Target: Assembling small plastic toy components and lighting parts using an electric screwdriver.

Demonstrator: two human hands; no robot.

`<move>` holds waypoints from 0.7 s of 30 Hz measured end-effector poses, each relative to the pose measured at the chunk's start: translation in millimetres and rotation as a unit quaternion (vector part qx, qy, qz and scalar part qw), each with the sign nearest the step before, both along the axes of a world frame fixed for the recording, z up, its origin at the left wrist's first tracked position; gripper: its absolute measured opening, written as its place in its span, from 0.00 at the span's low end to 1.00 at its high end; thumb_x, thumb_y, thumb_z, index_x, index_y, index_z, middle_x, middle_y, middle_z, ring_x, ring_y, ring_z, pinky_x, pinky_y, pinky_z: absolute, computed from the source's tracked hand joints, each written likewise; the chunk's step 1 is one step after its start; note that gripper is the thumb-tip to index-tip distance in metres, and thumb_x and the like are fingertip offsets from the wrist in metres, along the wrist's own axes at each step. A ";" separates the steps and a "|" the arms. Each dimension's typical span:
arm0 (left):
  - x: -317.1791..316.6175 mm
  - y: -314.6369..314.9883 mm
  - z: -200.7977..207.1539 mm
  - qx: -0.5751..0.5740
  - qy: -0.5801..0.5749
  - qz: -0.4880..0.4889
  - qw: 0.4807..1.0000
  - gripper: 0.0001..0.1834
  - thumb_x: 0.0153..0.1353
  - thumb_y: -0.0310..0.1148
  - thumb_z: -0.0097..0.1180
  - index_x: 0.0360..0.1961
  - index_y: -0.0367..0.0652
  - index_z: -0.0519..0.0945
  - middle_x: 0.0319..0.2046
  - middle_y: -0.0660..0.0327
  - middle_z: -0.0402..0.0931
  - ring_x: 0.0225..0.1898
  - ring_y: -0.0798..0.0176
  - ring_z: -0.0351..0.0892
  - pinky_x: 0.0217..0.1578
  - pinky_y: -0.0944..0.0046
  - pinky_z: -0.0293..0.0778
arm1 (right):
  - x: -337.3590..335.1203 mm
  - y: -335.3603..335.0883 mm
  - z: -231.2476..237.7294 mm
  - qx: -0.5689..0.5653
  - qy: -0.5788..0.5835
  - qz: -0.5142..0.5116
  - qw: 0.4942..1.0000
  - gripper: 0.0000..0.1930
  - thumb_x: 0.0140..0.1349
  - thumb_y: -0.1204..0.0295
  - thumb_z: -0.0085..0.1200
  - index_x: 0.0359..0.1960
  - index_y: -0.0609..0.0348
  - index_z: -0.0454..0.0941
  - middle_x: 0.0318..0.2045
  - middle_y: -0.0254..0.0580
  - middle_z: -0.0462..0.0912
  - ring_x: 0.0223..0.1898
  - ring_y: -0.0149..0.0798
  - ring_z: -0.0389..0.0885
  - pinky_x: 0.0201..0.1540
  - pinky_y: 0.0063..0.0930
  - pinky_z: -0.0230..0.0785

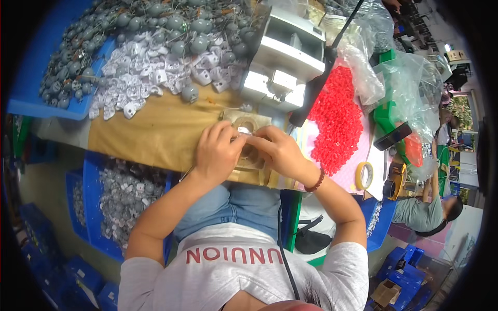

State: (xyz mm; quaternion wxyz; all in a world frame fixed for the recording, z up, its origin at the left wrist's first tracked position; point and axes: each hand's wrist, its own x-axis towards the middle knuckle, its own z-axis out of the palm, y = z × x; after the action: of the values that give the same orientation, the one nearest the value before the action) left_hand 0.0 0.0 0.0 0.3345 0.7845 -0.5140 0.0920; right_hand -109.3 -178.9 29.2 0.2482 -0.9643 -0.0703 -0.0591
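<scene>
Pinched narrowly between the left hand [215, 154] and right hand [281, 152], a small white piece [243, 130] sits over a tan block [232, 115]. Apparently fitting; the next move calls for steady alignment. White parts [136, 66] lie beyond.

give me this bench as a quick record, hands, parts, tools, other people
hands: left hand and right hand meet at a small white piece, exact grip hidden
below hands: squarish block
left side: grey ball-shaped parts, white parts
right side: red parts, yellow tape roll
ahead: white device
others: one seated co-worker, far right
</scene>
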 end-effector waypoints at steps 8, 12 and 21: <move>1.9 -2.0 12.6 0.037 -0.054 -0.019 0.998 0.12 0.52 0.27 0.64 0.40 0.46 0.85 0.37 0.61 0.76 0.58 0.48 0.72 0.55 0.47 0.69 | -12.8 -3.8 -3.8 0.251 -0.028 -0.149 0.956 0.15 0.56 0.83 0.60 0.45 0.59 0.78 0.45 0.44 0.76 0.42 0.42 0.80 0.43 0.30 0.75; 1.0 6.5 14.0 0.053 -0.033 -0.036 0.997 0.16 0.52 0.28 0.64 0.44 0.46 0.85 0.41 0.60 0.76 0.61 0.48 0.69 0.59 0.46 0.66 | -6.5 3.9 -21.9 0.320 -0.081 -0.187 0.925 0.16 0.56 0.86 0.58 0.46 0.60 0.77 0.46 0.39 0.77 0.42 0.34 0.79 0.42 0.24 0.74; 3.6 8.1 3.2 0.036 -0.032 -0.052 0.997 0.15 0.52 0.27 0.64 0.43 0.44 0.84 0.42 0.60 0.76 0.57 0.51 0.72 0.58 0.47 0.67 | 17.0 0.9 -14.2 0.696 0.058 -0.197 0.689 0.25 0.59 0.86 0.58 0.59 0.64 0.69 0.43 0.42 0.80 0.44 0.33 0.81 0.48 0.27 0.77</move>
State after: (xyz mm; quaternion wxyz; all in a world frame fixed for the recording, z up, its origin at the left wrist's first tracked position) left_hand 3.6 8.1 3.2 0.2938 0.7647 -0.5678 0.0806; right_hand -92.3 -178.0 15.0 0.8341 -0.5088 0.1966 -0.0828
